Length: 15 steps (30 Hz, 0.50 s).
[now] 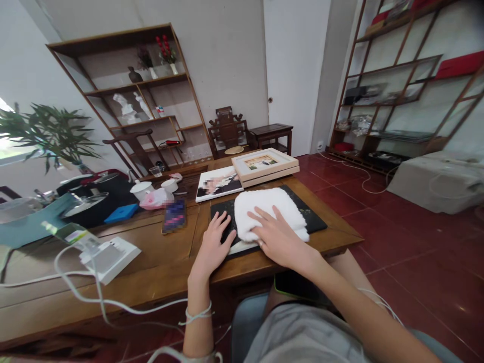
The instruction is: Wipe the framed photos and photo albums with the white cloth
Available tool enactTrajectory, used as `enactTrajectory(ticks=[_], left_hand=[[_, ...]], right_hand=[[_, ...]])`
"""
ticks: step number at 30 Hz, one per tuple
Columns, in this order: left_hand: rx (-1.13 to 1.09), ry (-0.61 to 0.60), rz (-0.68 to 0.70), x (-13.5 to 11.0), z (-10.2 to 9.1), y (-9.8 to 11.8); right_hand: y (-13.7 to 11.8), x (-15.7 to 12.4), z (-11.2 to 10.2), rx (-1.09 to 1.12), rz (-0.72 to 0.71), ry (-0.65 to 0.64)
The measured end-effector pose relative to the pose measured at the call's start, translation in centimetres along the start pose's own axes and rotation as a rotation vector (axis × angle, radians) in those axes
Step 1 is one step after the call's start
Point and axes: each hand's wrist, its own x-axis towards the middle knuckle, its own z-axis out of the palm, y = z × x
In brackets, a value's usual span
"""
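A folded white towel (269, 204) lies on a black mat (312, 217) near the front edge of the wooden table. Fingers spread, my right hand (278, 234) rests flat on the towel's near side. My left hand (216, 242) is open on the mat's left part, its thumb beside the towel. Between the two hands a pale strip (242, 247) shows under the towel's near edge; what it belongs to is hidden.
Behind the mat are a white-edged picture panel (202, 194) and stacked pale frames (264, 164). Leftward lie a phone (174, 217), cups (141, 189), a blue box (121, 213), and a white box (109, 257) with cables (75, 292). Shelves (124, 85) stand behind.
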Motion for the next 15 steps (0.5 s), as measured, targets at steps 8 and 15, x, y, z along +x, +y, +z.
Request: enactTrajectory(ticks=[8, 15], left_hand=[[-0.038, 0.018, -0.017, 0.1, 0.1, 0.0], [-0.015, 0.001, -0.023, 0.0, 0.1, 0.2]], right_hand=[[5.3, -6.9, -1.8, 0.214, -0.072, 0.061], [7.9, -4.4, -1.1, -0.077, 0.175, 0.137]])
